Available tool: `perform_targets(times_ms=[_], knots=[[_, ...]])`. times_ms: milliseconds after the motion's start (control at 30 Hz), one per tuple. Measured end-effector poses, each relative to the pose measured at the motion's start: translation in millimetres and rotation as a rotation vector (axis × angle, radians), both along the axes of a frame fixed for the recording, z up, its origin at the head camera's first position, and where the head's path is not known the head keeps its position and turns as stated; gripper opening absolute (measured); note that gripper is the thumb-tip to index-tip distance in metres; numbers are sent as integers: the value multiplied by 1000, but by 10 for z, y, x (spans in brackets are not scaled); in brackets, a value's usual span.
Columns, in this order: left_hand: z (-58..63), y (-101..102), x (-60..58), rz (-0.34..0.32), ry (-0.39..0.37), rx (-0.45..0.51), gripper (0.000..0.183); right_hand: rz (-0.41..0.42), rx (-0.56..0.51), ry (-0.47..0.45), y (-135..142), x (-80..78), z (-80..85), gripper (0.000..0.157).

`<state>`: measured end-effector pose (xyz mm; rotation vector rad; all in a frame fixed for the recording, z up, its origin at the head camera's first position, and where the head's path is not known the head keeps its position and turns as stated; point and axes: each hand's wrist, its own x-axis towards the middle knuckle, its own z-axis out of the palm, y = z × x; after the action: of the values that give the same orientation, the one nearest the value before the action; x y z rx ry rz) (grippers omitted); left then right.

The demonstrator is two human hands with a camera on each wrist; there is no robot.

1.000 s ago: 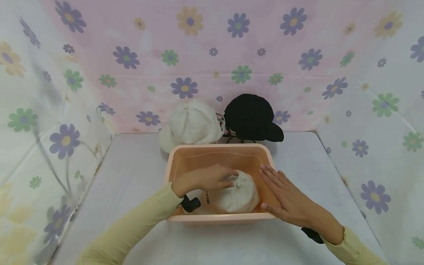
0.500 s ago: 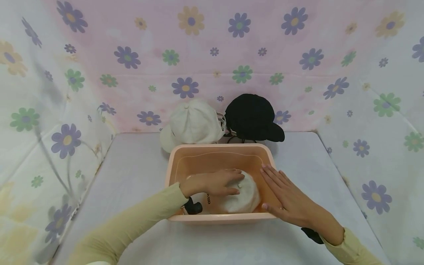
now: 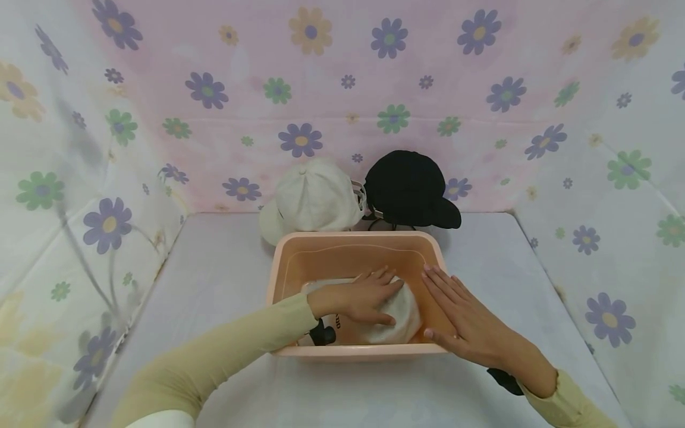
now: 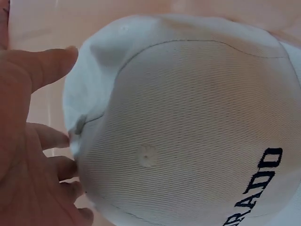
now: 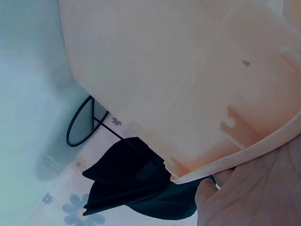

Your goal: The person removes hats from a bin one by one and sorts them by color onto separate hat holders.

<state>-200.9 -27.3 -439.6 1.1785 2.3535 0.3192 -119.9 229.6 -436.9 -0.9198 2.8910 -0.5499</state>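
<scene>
Inside a peach plastic basin (image 3: 353, 351) lies a white baseball cap (image 3: 401, 324) with dark lettering. My left hand (image 3: 369, 297) reaches into the basin, its fingers spread over the crown of that cap. Close up in the left wrist view, the cap (image 4: 188, 117) fills most of the picture, with the left hand (image 4: 35, 141) at its crown edge. My right hand (image 3: 468, 324) rests on the basin's right rim with straight fingers. From the right wrist view, the palm of the right hand (image 5: 261, 188) sits against the rim of the basin (image 5: 155, 61).
Behind the basin stand a white cap (image 3: 316, 199) on the left and a black cap (image 3: 404, 190) on the right, with black wire (image 5: 70, 134) beneath the black one. Flowered cloth (image 3: 342, 71) walls in the white table (image 3: 219, 255) at the back and sides.
My left hand has moved right across the cap, and its fingers have spread out over the crown. The right hand has stayed on the rim.
</scene>
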Motion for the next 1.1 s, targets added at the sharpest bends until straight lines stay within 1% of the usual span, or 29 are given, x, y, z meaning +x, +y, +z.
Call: perform_targets(times_ms=[167, 300, 433, 500, 667, 800, 933, 1100], knots=[[-57, 17, -35, 25, 26, -24, 92, -6, -1, 2, 4, 1, -10, 91], [-85, 21, -54, 39, 20, -15, 90, -11, 1, 1, 7, 2, -15, 91], [-107, 26, -66, 29, 5, 22, 74, -11, 0, -3, 8, 2, -16, 92], [-122, 28, -78, 12, 4, 43, 62, -9, -2, -4, 7, 1, -18, 92], [-145, 25, -119, -25, -35, 133, 33, 1, -7, 12, 6, -2, -21, 93], [-135, 22, -135, -59, -63, 179, 18, 9, -9, 25, 12, -4, -28, 92], [-96, 9, -144, -77, -75, 221, 18, 8, -11, 28, 17, -7, -36, 92], [-78, 7, -152, -56, -82, 261, 26, 7, -17, 27, 22, -12, -44, 92]])
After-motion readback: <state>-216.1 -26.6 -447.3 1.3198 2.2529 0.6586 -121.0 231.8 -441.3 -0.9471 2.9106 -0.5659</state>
